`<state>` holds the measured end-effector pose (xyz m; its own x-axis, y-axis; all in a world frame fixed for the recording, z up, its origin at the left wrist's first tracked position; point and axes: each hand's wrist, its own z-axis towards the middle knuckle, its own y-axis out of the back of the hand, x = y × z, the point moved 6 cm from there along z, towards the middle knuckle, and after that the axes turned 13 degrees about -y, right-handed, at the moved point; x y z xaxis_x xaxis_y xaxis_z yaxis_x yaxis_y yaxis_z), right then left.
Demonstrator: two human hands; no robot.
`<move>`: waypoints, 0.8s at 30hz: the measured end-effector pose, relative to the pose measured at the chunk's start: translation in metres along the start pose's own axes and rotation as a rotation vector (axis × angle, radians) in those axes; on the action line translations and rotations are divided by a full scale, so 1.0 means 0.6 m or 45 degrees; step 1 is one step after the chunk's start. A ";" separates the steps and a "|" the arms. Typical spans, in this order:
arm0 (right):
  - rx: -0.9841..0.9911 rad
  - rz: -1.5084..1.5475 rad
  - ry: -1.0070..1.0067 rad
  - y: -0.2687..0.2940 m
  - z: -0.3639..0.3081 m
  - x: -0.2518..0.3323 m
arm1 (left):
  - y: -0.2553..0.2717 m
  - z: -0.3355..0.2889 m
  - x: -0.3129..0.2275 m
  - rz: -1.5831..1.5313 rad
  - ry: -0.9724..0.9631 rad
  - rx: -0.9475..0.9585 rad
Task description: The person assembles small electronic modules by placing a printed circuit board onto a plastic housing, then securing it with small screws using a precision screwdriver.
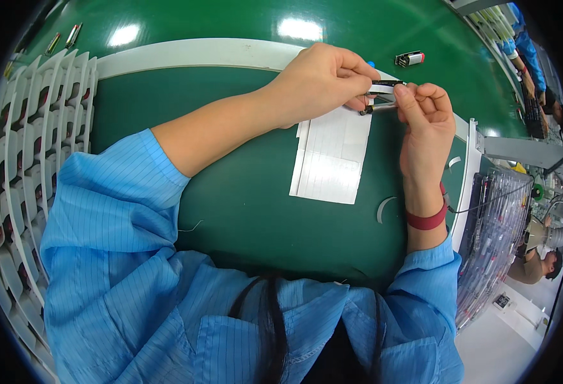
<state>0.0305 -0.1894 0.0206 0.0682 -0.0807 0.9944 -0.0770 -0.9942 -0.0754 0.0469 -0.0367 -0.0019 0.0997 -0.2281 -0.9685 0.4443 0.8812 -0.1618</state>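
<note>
Near the far side of the green mat, both hands meet over a small black-and-silver electronic part [388,82]. Fingers of my left hand [323,80] are pinched at its left end. My right hand [425,118] grips its right end between thumb and fingers and wears a red wrist strap [427,221] with a cord. A pale strip shows between the fingertips, and a dark rod-like piece [377,108] lies just below; the fingers partly cover both. Under the hands is a white sheet of strips [329,160], flat on the mat.
Stacked white trays [38,141] with dark and red parts stand at the left. Clear plastic trays [496,237] are piled at the right. A small battery-like device [409,59] lies on the green belt [230,19] beyond. Curved white strips [384,209] lie on the mat. Another person [534,265] is far right.
</note>
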 end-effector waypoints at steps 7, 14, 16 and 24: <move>0.008 -0.079 0.108 -0.005 0.000 0.002 | 0.005 -0.007 0.000 -0.017 0.037 -0.039; -0.013 -0.138 0.191 -0.003 0.004 0.004 | 0.006 -0.005 -0.004 0.028 -0.031 -0.063; -0.050 -0.238 0.312 -0.008 0.003 0.012 | 0.006 -0.006 -0.003 0.036 -0.034 -0.055; 0.446 -0.040 -0.267 0.008 0.016 0.021 | -0.010 -0.015 -0.019 -0.476 0.345 0.216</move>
<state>0.0404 -0.1960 0.0318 0.2690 -0.0265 0.9628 0.2692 -0.9577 -0.1015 0.0351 -0.0358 0.0083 -0.3193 -0.3805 -0.8679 0.5466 0.6742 -0.4967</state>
